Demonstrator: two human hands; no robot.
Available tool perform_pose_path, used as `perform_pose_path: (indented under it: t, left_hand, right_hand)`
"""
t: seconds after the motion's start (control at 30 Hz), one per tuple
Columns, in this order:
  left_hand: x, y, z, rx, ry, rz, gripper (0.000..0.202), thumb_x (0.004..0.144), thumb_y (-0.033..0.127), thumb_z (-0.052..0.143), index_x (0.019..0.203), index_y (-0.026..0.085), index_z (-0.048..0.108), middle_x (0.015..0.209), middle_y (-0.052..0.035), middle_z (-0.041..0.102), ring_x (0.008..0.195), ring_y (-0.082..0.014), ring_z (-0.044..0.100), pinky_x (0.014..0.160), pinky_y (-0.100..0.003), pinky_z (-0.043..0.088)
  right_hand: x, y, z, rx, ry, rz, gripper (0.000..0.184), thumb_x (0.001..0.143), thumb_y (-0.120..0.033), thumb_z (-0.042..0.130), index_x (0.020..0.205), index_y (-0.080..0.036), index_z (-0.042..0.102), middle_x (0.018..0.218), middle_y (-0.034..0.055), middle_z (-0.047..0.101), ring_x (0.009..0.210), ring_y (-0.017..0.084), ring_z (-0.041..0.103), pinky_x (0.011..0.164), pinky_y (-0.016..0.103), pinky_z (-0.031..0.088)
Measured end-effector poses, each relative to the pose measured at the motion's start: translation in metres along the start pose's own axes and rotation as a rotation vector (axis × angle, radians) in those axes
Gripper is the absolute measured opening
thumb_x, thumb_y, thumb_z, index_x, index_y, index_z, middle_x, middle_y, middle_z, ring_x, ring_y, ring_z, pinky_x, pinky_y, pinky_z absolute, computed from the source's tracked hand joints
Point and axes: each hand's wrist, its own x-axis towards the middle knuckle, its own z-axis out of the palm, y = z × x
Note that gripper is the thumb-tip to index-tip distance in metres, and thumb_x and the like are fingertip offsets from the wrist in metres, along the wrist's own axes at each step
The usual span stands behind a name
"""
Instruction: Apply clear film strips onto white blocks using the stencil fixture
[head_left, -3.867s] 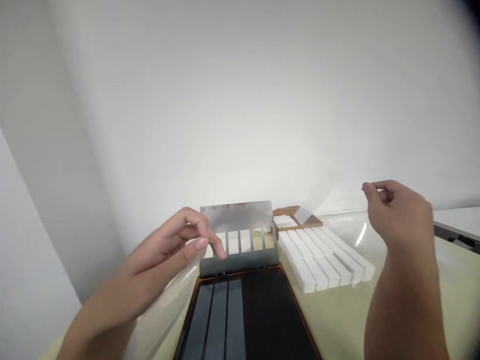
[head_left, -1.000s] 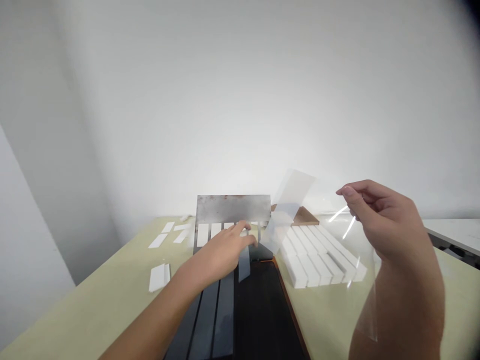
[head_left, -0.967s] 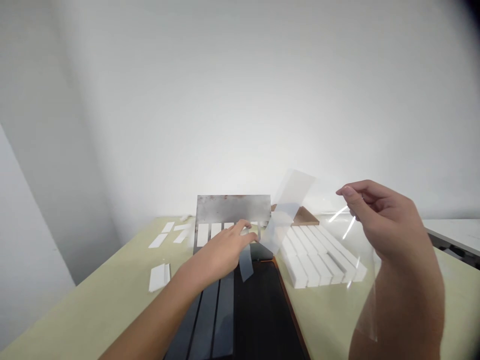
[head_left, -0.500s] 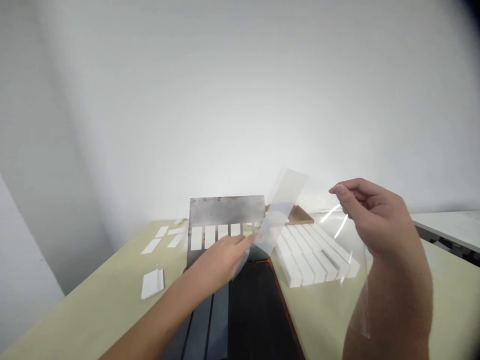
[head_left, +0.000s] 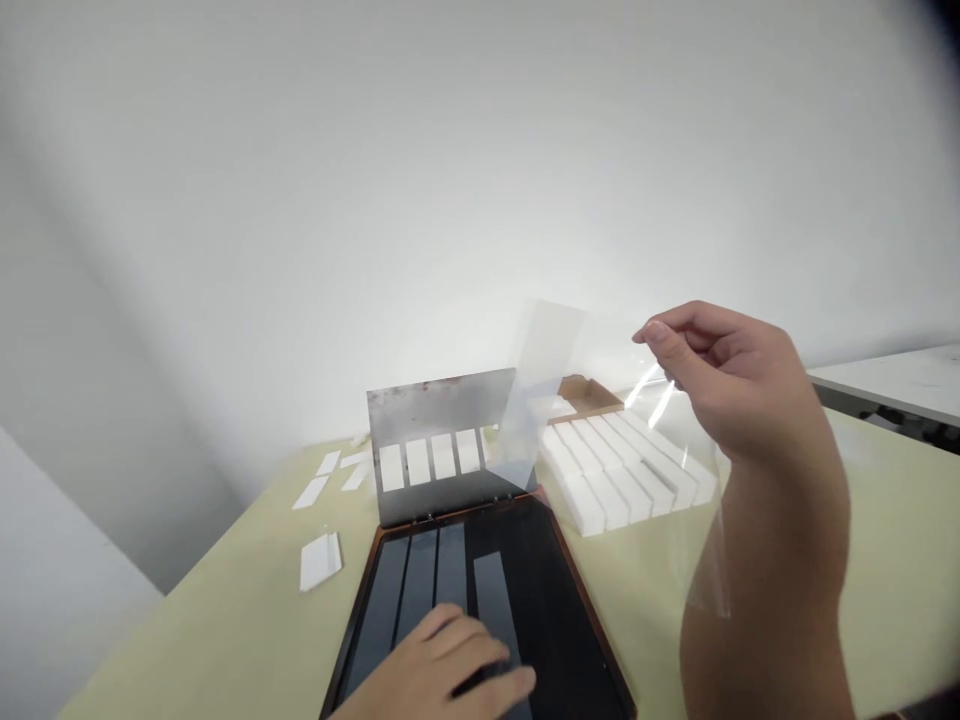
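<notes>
R grip (head_left: 739, 385) is up at 2 o'clock from the tray, thumb & index pressed together, pinching the top of a clear plastic film (head_left: 544, 365). The film spreads out from the fingers toward 10 o'clock & also hangs down past the wrist at approx. 5 o'clock from the grip.

L grip (head_left: 442, 670) is low at 6 o'clock, fingers loosely curled & lying on a black tray w/ copper rim (head_left: 358, 600); can't tell if they pinch anything. Nearest is a gray strip (head_left: 489, 610) on the tray, just above the fingers at 1 o'clock.

A rust-marked slotted metal stencil (head_left: 442, 405) stands tilted up at the tray's 12 o'clock edge. White foam bars (head_left: 622, 470) lie in rows on the tabletop (head_left: 187, 620) at 2 o'clock from the tray, cardboard (head_left: 589, 393) behind them. White foam strips (head_left: 311, 492) & a small white stack (head_left: 321, 560) sit at 10 o'clock.
</notes>
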Motion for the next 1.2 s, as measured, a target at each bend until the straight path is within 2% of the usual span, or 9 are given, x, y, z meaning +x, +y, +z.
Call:
perform_pose_path:
  t: [0.07, 0.1, 0.2, 0.3, 0.7, 0.93, 1.2]
  left_hand:
    - [-0.002, -0.008, -0.003, -0.008, 0.026, -0.097, 0.046, 0.105, 0.048, 0.062, 0.147, 0.027, 0.058, 0.131, -0.0087, 0.073, 0.116, -0.0290, 0.065, 0.103, -0.042, 0.049]
    - [-0.003, -0.012, -0.003, -0.004, 0.033, -0.142, 0.044, 0.104, 0.049, 0.063, 0.143, 0.029, 0.061, 0.134, -0.0064, 0.072, 0.120, -0.0296, 0.064, 0.106, -0.043, 0.047]
    - [-0.004, -0.021, -0.002, 0.019, 0.031, -0.248, 0.029, 0.107, 0.042, 0.061, 0.134, 0.031, 0.067, 0.136, 0.0001, 0.072, 0.121, -0.0268, 0.064, 0.108, -0.043, 0.044]
    - [-0.004, -0.029, 0.000, 0.020, -0.004, -0.304, 0.026, 0.109, 0.039, 0.059, 0.132, 0.032, 0.067, 0.136, 0.0026, 0.072, 0.121, -0.0252, 0.064, 0.107, -0.042, 0.043]
    - [-0.012, -0.049, 0.016, 0.021, -0.019, -0.396, 0.036, 0.107, 0.033, 0.060, 0.142, 0.038, 0.062, 0.149, 0.0019, 0.065, 0.127, -0.0270, 0.062, 0.108, -0.044, 0.046]
    - [-0.014, -0.050, 0.014, 0.033, -0.016, -0.411, 0.040, 0.106, 0.035, 0.060, 0.146, 0.040, 0.060, 0.150, 0.0003, 0.064, 0.128, -0.0279, 0.063, 0.108, -0.045, 0.048]
    - [-0.015, -0.049, 0.016, 0.048, -0.023, -0.444, 0.043, 0.106, 0.037, 0.060, 0.149, 0.040, 0.058, 0.153, -0.0022, 0.060, 0.131, -0.0319, 0.062, 0.109, -0.051, 0.050]
  right_hand:
    - [0.000, -0.001, -0.001, -0.003, -0.014, -0.009, 0.021, 0.097, -0.043, 0.071, 0.088, -0.024, 0.074, 0.062, -0.0027, 0.045, 0.052, 0.011, 0.032, 0.046, 0.026, 0.025]
    - [-0.001, -0.002, -0.001, -0.003, -0.023, -0.006, 0.021, 0.098, -0.042, 0.070, 0.088, -0.024, 0.075, 0.062, -0.0027, 0.045, 0.052, 0.011, 0.032, 0.046, 0.026, 0.026]
    - [-0.002, -0.003, -0.001, -0.009, -0.023, 0.008, 0.020, 0.098, -0.040, 0.070, 0.088, -0.024, 0.074, 0.061, -0.0034, 0.044, 0.051, 0.010, 0.032, 0.046, 0.025, 0.027]
    - [-0.003, -0.004, 0.000, -0.019, 0.005, 0.003, 0.020, 0.099, -0.037, 0.068, 0.086, -0.023, 0.073, 0.060, -0.0043, 0.043, 0.051, 0.009, 0.032, 0.046, 0.024, 0.027]
    - [-0.002, 0.000, 0.002, -0.005, 0.014, -0.010, 0.020, 0.098, -0.039, 0.070, 0.086, -0.023, 0.075, 0.064, -0.0028, 0.052, 0.053, 0.009, 0.038, 0.048, 0.022, 0.033]
    - [-0.001, 0.002, 0.000, -0.021, 0.002, -0.026, 0.020, 0.098, -0.040, 0.070, 0.086, -0.024, 0.075, 0.063, -0.0027, 0.054, 0.053, 0.009, 0.040, 0.047, 0.022, 0.034]
    - [0.002, 0.009, -0.002, -0.031, -0.011, -0.031, 0.024, 0.096, -0.046, 0.071, 0.087, -0.025, 0.075, 0.066, -0.0017, 0.055, 0.052, 0.009, 0.040, 0.044, 0.023, 0.033]
